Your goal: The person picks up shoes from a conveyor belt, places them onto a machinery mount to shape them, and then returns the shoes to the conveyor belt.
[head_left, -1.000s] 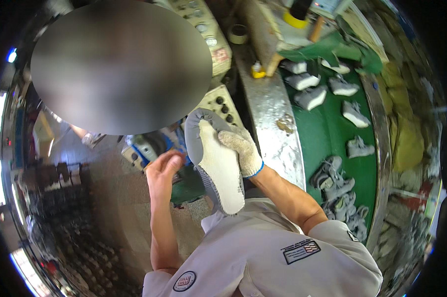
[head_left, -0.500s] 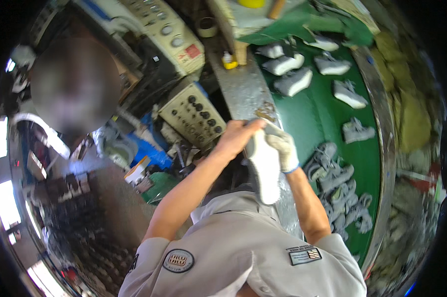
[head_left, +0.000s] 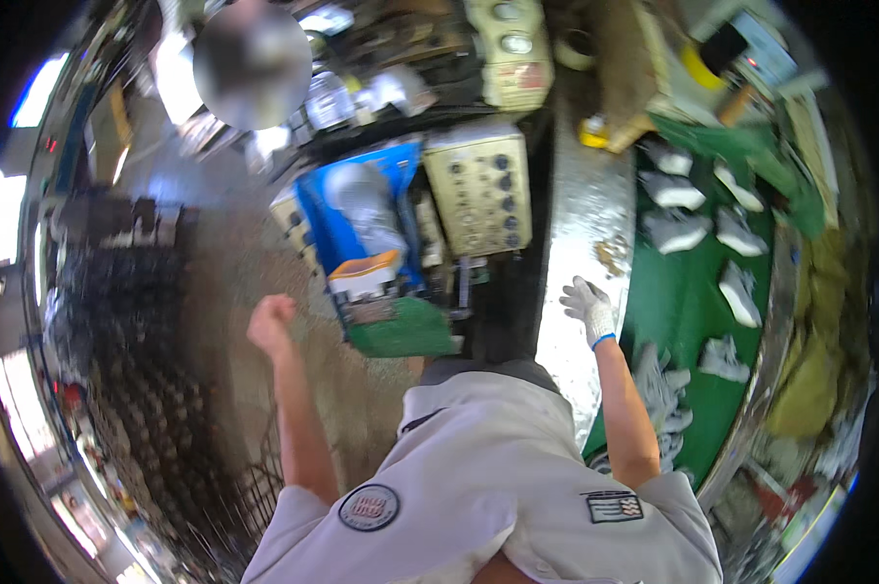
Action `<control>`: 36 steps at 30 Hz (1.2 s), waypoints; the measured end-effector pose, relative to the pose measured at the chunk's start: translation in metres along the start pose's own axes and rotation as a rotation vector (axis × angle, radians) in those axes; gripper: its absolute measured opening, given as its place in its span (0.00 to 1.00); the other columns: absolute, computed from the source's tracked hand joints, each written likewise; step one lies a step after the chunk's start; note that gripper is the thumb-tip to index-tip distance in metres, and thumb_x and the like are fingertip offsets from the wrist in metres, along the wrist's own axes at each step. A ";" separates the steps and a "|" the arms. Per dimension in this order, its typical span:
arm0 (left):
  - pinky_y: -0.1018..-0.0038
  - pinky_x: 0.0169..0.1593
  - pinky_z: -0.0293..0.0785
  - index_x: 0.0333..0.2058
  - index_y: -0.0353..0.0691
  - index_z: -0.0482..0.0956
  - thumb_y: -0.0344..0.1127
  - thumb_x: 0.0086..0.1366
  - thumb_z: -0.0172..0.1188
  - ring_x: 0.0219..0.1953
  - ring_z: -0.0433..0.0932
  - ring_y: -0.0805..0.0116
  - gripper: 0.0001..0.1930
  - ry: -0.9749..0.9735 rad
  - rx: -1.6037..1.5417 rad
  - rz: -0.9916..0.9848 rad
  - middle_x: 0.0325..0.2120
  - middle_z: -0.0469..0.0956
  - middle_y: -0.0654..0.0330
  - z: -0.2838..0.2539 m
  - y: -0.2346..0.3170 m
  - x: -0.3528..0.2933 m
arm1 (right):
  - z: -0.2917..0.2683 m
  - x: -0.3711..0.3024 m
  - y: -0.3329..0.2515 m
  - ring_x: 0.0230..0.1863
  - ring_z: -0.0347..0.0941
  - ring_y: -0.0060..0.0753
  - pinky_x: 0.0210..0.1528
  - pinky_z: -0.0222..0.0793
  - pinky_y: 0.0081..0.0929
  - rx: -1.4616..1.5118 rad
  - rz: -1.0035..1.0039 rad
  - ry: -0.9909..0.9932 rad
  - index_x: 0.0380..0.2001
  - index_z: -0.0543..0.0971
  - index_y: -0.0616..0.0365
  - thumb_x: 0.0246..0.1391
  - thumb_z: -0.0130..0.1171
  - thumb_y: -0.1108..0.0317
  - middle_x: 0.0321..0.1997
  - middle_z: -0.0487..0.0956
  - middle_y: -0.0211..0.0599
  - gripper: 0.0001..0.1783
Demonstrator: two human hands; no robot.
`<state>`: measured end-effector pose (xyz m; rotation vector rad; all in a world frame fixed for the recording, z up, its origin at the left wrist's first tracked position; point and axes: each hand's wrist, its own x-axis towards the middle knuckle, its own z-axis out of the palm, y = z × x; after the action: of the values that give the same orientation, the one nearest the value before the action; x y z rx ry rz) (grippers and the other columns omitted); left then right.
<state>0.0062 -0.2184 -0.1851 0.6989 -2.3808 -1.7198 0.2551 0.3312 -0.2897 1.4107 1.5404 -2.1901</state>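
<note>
Out to the left, my left hand (head_left: 271,324) is bare and curled into a loose fist above the floor, with nothing visible in it. My right hand (head_left: 590,304) wears a white knit glove with a blue cuff; its fingers are apart and hold nothing. It is over the shiny metal ledge (head_left: 581,219) beside the green belt (head_left: 644,302). Nearest to it on the belt is a cluster of grey shoes (head_left: 661,384). Farther up stand several grey sneakers with white soles, one of them a sneaker (head_left: 741,294) near the belt's right edge.
A cream control box (head_left: 474,190) with black knobs stands left of the ledge. Beside it are a blue sheet (head_left: 315,219) and a green cloth (head_left: 401,331). A yellow bottle (head_left: 593,133) is at the ledge's far end. Dark racks (head_left: 133,365) line the left side.
The white-soled shoe that both hands held is out of them and I cannot tell where it is. My left hand swung far left; my right hand opened over the ledge. The view turned left.
</note>
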 end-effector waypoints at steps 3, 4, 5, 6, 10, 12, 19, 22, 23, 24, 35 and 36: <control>0.63 0.33 0.80 0.51 0.22 0.71 0.49 0.73 0.52 0.33 0.82 0.51 0.28 0.025 -0.349 -0.682 0.41 0.80 0.38 -0.014 -0.131 0.030 | 0.071 0.040 0.042 0.65 0.69 0.65 0.60 0.69 0.57 0.337 0.244 -0.163 0.76 0.42 0.61 0.62 0.51 0.32 0.74 0.58 0.64 0.56; 0.58 0.35 0.82 0.54 0.21 0.66 0.55 0.73 0.50 0.36 0.82 0.45 0.33 0.000 -0.346 -0.794 0.45 0.77 0.34 -0.006 -0.151 0.032 | 0.078 0.060 0.062 0.70 0.62 0.66 0.66 0.63 0.59 0.449 0.296 -0.170 0.76 0.36 0.59 0.63 0.46 0.29 0.76 0.53 0.63 0.58; 0.53 0.37 0.83 0.56 0.21 0.61 0.60 0.74 0.47 0.38 0.82 0.40 0.38 -0.027 -0.339 -0.909 0.49 0.74 0.29 -0.001 -0.175 0.033 | 0.088 0.069 0.070 0.70 0.60 0.68 0.67 0.61 0.61 0.497 0.335 -0.076 0.76 0.36 0.59 0.63 0.45 0.28 0.77 0.52 0.63 0.58; 0.50 0.39 0.83 0.56 0.20 0.61 0.62 0.73 0.46 0.41 0.81 0.38 0.40 -0.014 -0.368 -0.947 0.49 0.73 0.29 -0.007 -0.208 0.032 | 0.097 0.072 0.075 0.71 0.59 0.69 0.68 0.60 0.62 0.538 0.381 0.007 0.76 0.36 0.59 0.63 0.44 0.28 0.77 0.51 0.62 0.58; 0.41 0.51 0.79 0.61 0.19 0.54 0.68 0.70 0.45 0.54 0.74 0.32 0.47 0.063 -0.500 -1.101 0.56 0.66 0.26 -0.003 -0.291 0.061 | 0.119 0.109 0.086 0.74 0.51 0.72 0.71 0.51 0.64 0.640 0.423 0.111 0.76 0.38 0.59 0.61 0.44 0.25 0.79 0.46 0.61 0.60; 0.39 0.57 0.75 0.65 0.21 0.49 0.69 0.70 0.44 0.61 0.67 0.31 0.50 0.105 -0.628 -1.136 0.62 0.59 0.26 0.029 -0.280 0.084 | 0.124 0.118 0.074 0.76 0.48 0.71 0.73 0.48 0.61 0.699 0.438 0.160 0.76 0.39 0.59 0.61 0.45 0.26 0.78 0.48 0.60 0.59; 0.40 0.64 0.70 0.70 0.26 0.38 0.62 0.73 0.46 0.69 0.55 0.30 0.48 -0.010 -0.661 -1.051 0.71 0.43 0.32 0.077 -0.135 0.148 | 0.142 0.157 0.013 0.76 0.45 0.68 0.75 0.43 0.60 0.853 0.296 0.003 0.73 0.43 0.71 0.62 0.42 0.27 0.76 0.48 0.65 0.59; 0.42 0.64 0.71 0.69 0.24 0.38 0.60 0.73 0.47 0.69 0.55 0.31 0.47 -0.153 -0.824 -0.992 0.70 0.40 0.30 0.047 -0.170 0.144 | 0.134 0.169 0.029 0.76 0.43 0.72 0.75 0.42 0.61 0.819 0.268 -0.221 0.73 0.39 0.70 0.62 0.44 0.27 0.77 0.45 0.69 0.61; 0.49 0.55 0.79 0.66 0.19 0.50 0.53 0.74 0.51 0.61 0.70 0.36 0.41 -0.015 -0.692 -1.027 0.64 0.58 0.27 0.051 -0.144 0.128 | 0.156 0.138 0.009 0.79 0.35 0.67 0.78 0.33 0.58 0.831 0.383 0.096 0.74 0.34 0.70 0.64 0.39 0.27 0.78 0.40 0.68 0.60; 0.53 0.52 0.80 0.63 0.19 0.56 0.50 0.73 0.53 0.56 0.74 0.41 0.37 -0.051 -0.403 -0.945 0.59 0.65 0.30 0.045 -0.154 0.118 | 0.146 0.138 0.029 0.79 0.35 0.67 0.78 0.34 0.58 0.742 0.423 0.090 0.74 0.36 0.68 0.64 0.40 0.28 0.79 0.40 0.67 0.59; 0.72 0.42 0.76 0.48 0.28 0.80 0.35 0.67 0.62 0.36 0.81 0.70 0.17 -0.535 -0.749 -0.828 0.38 0.85 0.57 0.124 -0.096 -0.057 | 0.113 0.034 0.099 0.59 0.74 0.65 0.53 0.76 0.55 0.399 0.231 0.112 0.66 0.63 0.68 0.62 0.58 0.50 0.66 0.69 0.63 0.39; 0.72 0.42 0.76 0.48 0.28 0.80 0.35 0.66 0.62 0.36 0.81 0.70 0.17 -0.557 -0.547 -0.617 0.38 0.85 0.57 0.136 -0.111 -0.062 | 0.122 0.032 0.086 0.56 0.76 0.62 0.51 0.77 0.53 0.341 0.217 0.130 0.64 0.64 0.68 0.62 0.59 0.52 0.65 0.71 0.61 0.37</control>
<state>0.0452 -0.1016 -0.3246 1.0211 -1.8693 -2.9955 0.2100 0.2064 -0.3658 1.7535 1.0165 -2.3408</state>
